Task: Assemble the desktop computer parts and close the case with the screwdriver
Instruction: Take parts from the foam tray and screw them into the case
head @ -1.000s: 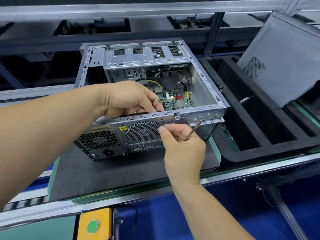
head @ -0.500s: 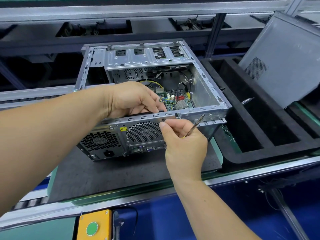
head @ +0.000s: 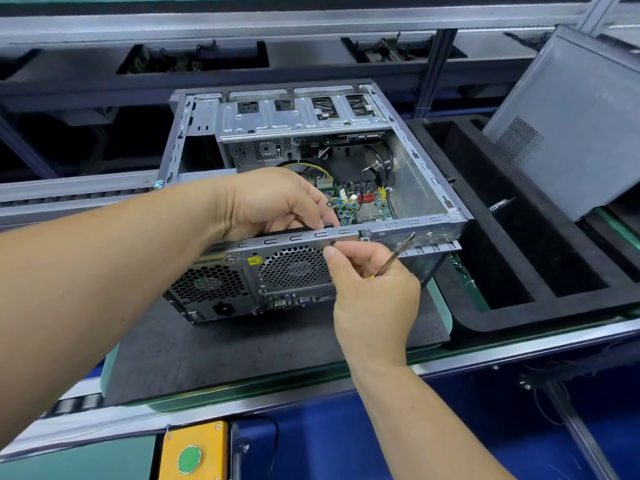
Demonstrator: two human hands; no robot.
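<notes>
The open desktop case (head: pixel 426 233) lies on its side on a dark mat, rear panel toward me. My left hand (head: pixel 273 202) reaches inside the case and grips a black fan (head: pixel 304 230) against the inner side of the rear panel, behind the round fan grille (head: pixel 294 268). My right hand (head: pixel 370 289) is outside the panel with its thumb and fingertips pinched at the grille's upper right corner. What they pinch is too small to tell. The same hand holds a screwdriver (head: pixel 398 252), whose metal shaft points up and right. The motherboard (head: pixel 367 209) shows inside the case.
The grey side panel (head: pixel 568 126) leans at the right over a black foam tray (head: pixel 519 271) with long compartments. A yellow box with a green button (head: pixel 190 455) sits at the near edge. Metal conveyor rails run behind and in front.
My right hand has risen slightly, bringing its fingertips up to the grille's upper corner. My left hand has kept its grip on the fan inside the case.
</notes>
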